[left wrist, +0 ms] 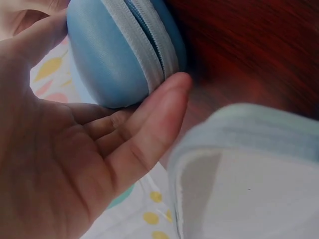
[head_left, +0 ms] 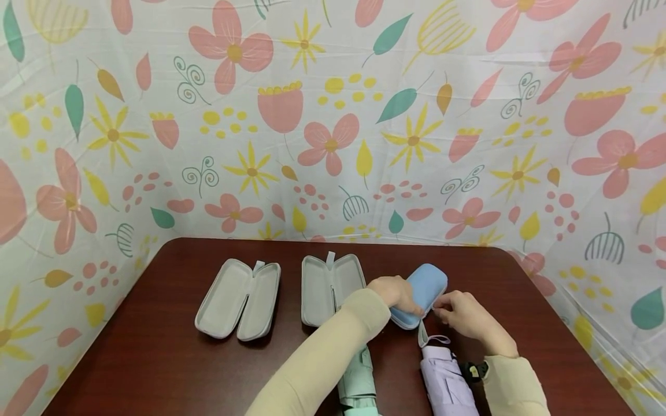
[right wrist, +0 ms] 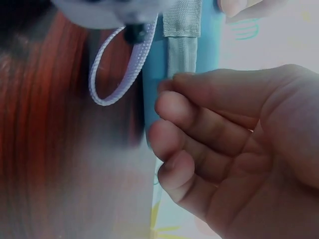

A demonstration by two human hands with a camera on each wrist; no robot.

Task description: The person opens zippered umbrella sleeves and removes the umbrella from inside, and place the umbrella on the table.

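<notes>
A blue zippered case (head_left: 428, 284) lies at the right of the table, its lid down. My left hand (head_left: 395, 292) holds it from the left, thumb and fingers spread about its end. In the left wrist view a gap shows between the pale zipper tapes (left wrist: 133, 47). At the case's right side my right hand (head_left: 466, 316) has thumb and index finger pinched together on the zipper line (right wrist: 182, 55); the pull between them is hidden. A grey fabric tab (right wrist: 183, 19) spans the zipper above those fingertips.
Two opened cases with grey linings, one far left (head_left: 221, 297) and one in the middle (head_left: 317, 292), lie on the table (head_left: 156, 358). A folded mint umbrella (head_left: 358, 378) lies partly beneath my left sleeve. Near my right wrist lies a folded lilac umbrella (head_left: 446, 381) with a looped strap.
</notes>
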